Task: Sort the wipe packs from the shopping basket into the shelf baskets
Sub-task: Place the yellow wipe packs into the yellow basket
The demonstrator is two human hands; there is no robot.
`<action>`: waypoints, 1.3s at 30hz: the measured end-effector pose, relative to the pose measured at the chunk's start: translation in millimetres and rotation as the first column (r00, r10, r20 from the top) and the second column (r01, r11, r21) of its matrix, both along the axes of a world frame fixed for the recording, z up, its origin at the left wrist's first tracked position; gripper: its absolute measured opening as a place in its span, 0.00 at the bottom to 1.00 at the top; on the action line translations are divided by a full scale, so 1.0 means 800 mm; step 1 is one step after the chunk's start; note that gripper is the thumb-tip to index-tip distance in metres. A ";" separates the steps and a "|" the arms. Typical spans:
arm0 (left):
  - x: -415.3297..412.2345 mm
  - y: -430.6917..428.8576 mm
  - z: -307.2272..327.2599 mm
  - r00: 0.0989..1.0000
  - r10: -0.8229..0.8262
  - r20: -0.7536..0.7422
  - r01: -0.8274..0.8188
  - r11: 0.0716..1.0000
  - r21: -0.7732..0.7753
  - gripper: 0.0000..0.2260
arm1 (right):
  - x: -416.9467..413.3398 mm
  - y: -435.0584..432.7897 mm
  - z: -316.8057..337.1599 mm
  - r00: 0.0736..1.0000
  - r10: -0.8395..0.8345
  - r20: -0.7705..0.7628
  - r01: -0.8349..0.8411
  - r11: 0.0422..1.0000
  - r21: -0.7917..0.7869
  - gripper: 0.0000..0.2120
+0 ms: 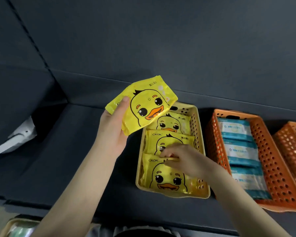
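From my remote seat: left hand (114, 132) clamps a yellow duck wipe pack (142, 105), thumb across its face, held tilted above the far left corner of the yellow shelf basket (199, 139). Right hand (183, 159) reaches into that basket, fingertips (164, 153) pinching the top edge of the nearest duck pack (167, 178). Three duck packs stand in a row inside, filling it nearly wall to wall. Just beside on the right, an orange basket (270, 161) holds blue-and-white packs (239, 151); another orange basket (292, 144) is cut off at the frame edge. Dark shelf (67, 159) lies open to the left.
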State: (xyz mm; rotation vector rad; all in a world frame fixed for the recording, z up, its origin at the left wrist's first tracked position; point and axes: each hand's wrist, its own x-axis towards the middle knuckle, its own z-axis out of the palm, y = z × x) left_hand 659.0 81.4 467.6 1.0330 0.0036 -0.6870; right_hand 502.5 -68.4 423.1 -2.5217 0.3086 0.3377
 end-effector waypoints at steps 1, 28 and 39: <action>0.003 -0.005 -0.001 1.000 -0.016 -0.002 0.016 1.000 0.001 0.17 | -0.001 0.002 -0.004 1.000 0.011 -0.002 -0.011 1.000 0.009 0.12; 0.016 -0.024 -0.024 0.993 -0.084 -0.081 0.087 0.996 0.033 0.14 | 0.002 0.055 -0.045 0.944 -0.089 -0.319 -0.018 0.948 -0.317 0.45; 0.020 -0.016 -0.017 0.995 -0.065 -0.079 0.067 0.998 0.020 0.09 | -0.003 0.036 -0.038 0.940 -0.167 -0.298 0.108 0.973 -0.203 0.54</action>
